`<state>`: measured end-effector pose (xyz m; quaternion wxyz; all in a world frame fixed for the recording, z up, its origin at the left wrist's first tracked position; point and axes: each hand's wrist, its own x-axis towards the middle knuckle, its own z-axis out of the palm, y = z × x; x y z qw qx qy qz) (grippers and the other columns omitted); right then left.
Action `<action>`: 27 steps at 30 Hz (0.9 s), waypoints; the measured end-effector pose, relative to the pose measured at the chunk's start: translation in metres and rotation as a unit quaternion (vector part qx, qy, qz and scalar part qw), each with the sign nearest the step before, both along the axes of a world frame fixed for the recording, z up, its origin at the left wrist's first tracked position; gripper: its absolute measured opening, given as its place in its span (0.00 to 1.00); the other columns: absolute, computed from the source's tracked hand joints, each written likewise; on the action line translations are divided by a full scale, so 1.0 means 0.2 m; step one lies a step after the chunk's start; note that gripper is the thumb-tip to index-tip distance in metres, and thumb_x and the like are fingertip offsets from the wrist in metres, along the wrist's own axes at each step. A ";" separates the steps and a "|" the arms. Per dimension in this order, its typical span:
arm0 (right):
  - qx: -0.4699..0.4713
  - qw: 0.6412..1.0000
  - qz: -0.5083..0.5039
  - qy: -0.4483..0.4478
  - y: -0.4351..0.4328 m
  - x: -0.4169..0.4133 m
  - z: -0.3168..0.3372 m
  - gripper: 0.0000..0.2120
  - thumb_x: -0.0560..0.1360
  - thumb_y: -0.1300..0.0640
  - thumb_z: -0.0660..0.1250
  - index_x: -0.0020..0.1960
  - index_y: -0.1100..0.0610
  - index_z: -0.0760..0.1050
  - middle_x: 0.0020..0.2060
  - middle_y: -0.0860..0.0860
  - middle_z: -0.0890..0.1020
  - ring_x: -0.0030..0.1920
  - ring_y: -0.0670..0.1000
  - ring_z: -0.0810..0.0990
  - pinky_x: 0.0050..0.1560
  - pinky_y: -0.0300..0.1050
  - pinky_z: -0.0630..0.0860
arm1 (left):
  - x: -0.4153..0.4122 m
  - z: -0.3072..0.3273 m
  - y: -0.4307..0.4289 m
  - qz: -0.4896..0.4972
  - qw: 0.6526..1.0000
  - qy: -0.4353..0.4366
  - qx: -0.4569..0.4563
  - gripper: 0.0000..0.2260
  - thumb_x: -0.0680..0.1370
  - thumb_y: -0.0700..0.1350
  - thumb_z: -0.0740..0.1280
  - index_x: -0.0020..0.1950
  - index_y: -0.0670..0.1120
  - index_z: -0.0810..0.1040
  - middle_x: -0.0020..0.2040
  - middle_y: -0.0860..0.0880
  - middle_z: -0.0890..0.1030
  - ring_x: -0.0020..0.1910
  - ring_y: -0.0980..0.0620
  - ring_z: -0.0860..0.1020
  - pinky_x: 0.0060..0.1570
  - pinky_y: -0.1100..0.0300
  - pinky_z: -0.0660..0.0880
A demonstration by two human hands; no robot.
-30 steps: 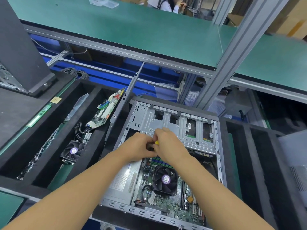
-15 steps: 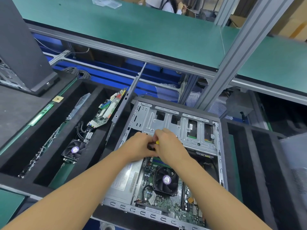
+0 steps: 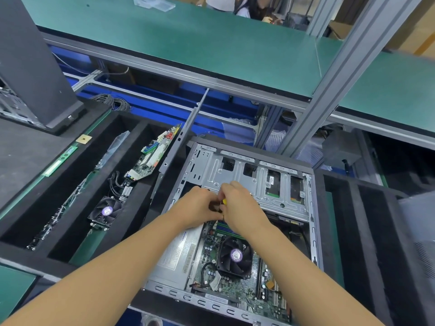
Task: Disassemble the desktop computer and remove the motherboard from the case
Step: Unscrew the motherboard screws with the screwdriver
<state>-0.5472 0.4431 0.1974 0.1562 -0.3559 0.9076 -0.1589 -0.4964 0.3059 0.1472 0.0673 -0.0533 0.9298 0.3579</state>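
Observation:
An open grey computer case [image 3: 310, 231] lies on its side in front of me. Inside it sits the green motherboard [image 3: 237, 292] with a black CPU fan [image 3: 235, 255]. A silver drive cage [image 3: 254, 182] spans the far half of the case. My left hand [image 3: 197, 208] and my right hand [image 3: 242, 208] meet over the near edge of the cage. Their fingers curl round a small dark part with a yellow tip [image 3: 224, 201], mostly hidden between them.
A black foam tray [image 3: 131, 208] on the left holds another motherboard [image 3: 153, 158] and a loose fan [image 3: 106, 211]. A RAM stick [image 3: 61, 161] and a chip [image 3: 83, 139] lie further left. An aluminium post [image 3: 329, 90] rises behind the case. A person stands beyond the green bench [image 3: 211, 38].
Both hands have stayed together at the same spot over the drive cage edge. Only the camera has shifted slightly.

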 end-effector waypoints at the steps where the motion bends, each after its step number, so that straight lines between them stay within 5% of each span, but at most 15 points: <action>1: -0.001 1.000 0.002 -0.006 0.01 0.00 0.00 0.11 0.75 0.69 0.65 0.53 0.56 0.71 0.52 0.53 0.72 0.51 0.55 0.73 0.47 0.46 0.70 | 0.00 0.00 0.00 0.003 1.000 -0.007 -0.006 0.07 0.71 0.49 0.75 0.43 0.46 0.83 0.36 0.51 0.83 0.38 0.53 0.80 0.42 0.53 0.78; 4: -0.013 0.999 -0.012 -0.036 0.02 0.00 -0.01 0.13 0.74 0.66 0.66 0.55 0.54 0.69 0.52 0.51 0.69 0.53 0.55 0.72 0.47 0.45 0.69 | -0.01 0.00 0.00 0.015 1.000 -0.006 -0.003 0.06 0.70 0.48 0.74 0.34 0.51 0.80 0.28 0.56 0.78 0.31 0.57 0.75 0.34 0.59 0.73; 8: -0.019 0.998 -0.051 -0.018 0.03 0.01 -0.01 0.14 0.77 0.47 0.68 0.53 0.55 0.69 0.50 0.51 0.69 0.48 0.54 0.73 0.46 0.47 0.71 | -0.01 -0.01 0.01 0.032 0.999 0.008 -0.013 0.13 0.67 0.49 0.71 0.26 0.57 0.69 0.23 0.58 0.72 0.26 0.57 0.69 0.29 0.62 0.63; 14: -0.028 0.999 -0.025 0.004 0.04 0.02 -0.02 0.08 0.80 0.55 0.66 0.57 0.57 0.72 0.53 0.53 0.73 0.52 0.54 0.75 0.50 0.46 0.72 | -0.03 0.02 -0.01 0.001 0.995 -0.077 -0.064 0.04 0.73 0.46 0.73 0.46 0.49 0.86 0.40 0.53 0.83 0.42 0.53 0.81 0.44 0.58 0.78; 18: -0.062 0.997 -0.041 0.009 0.09 -0.01 0.03 0.07 0.80 0.55 0.65 0.56 0.56 0.74 0.51 0.51 0.73 0.48 0.52 0.73 0.48 0.45 0.71 | -0.05 0.01 -0.01 0.025 0.980 -0.145 -0.132 0.12 0.79 0.39 0.63 0.56 0.45 0.84 0.53 0.44 0.82 0.48 0.45 0.81 0.51 0.51 0.80; 27: -0.078 0.995 -0.054 0.012 0.13 -0.05 0.13 0.06 0.79 0.54 0.66 0.55 0.54 0.75 0.47 0.48 0.71 0.47 0.49 0.69 0.45 0.42 0.64 | -0.10 -0.01 0.00 -0.008 0.953 -0.251 -0.167 0.12 0.77 0.38 0.64 0.60 0.42 0.80 0.58 0.43 0.81 0.54 0.44 0.80 0.57 0.51 0.78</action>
